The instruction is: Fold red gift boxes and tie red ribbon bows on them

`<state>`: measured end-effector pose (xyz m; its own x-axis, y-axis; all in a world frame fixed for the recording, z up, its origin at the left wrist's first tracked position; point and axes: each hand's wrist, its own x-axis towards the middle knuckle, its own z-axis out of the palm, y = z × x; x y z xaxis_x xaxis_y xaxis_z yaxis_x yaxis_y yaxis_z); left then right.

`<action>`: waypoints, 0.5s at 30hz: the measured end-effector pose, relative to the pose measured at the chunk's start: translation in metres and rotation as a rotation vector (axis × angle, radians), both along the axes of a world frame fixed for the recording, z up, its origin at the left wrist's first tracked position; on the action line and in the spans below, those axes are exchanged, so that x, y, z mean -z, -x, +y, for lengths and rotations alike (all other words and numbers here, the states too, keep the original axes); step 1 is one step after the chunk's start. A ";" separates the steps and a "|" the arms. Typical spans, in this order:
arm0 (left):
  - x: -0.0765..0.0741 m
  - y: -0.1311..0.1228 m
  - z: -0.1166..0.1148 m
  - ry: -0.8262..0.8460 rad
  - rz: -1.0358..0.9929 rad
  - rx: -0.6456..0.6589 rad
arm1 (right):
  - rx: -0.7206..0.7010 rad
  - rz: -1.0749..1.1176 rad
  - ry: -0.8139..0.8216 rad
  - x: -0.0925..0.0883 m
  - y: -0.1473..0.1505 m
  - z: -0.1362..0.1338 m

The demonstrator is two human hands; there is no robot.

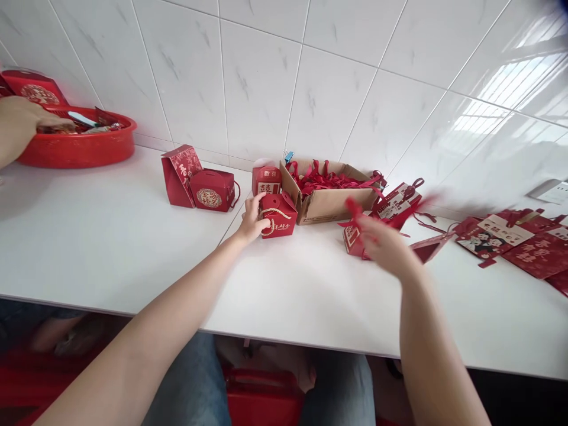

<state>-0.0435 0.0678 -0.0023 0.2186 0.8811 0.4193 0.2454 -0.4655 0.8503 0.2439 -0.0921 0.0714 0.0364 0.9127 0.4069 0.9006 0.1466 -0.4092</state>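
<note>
My left hand is closed on the left side of a small red gift box, which has gold lettering and a gold cord handle and stands on the table. Red ribbon shows blurred at the fingers of my right hand, which is smeared by motion but looks closed on it. Just behind that hand is a red box with a light panel, partly hidden. An open cardboard box full of dark red ribbons stands between and behind my hands.
Two red boxes stand left of centre, another red box beside the carton. At far left another person's hand reaches into a red basin of wrapped items. Flat red bags lie right. A tiled wall backs the table.
</note>
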 end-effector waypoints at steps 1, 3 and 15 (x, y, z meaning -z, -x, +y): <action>0.000 0.000 0.000 0.001 -0.003 -0.001 | 0.000 -0.029 0.032 0.004 0.006 -0.003; -0.001 -0.001 0.000 -0.001 -0.011 -0.002 | 0.028 -0.104 0.083 0.012 0.019 -0.004; -0.014 0.010 -0.008 0.095 -0.050 0.288 | 0.244 0.897 -0.426 0.011 0.035 0.035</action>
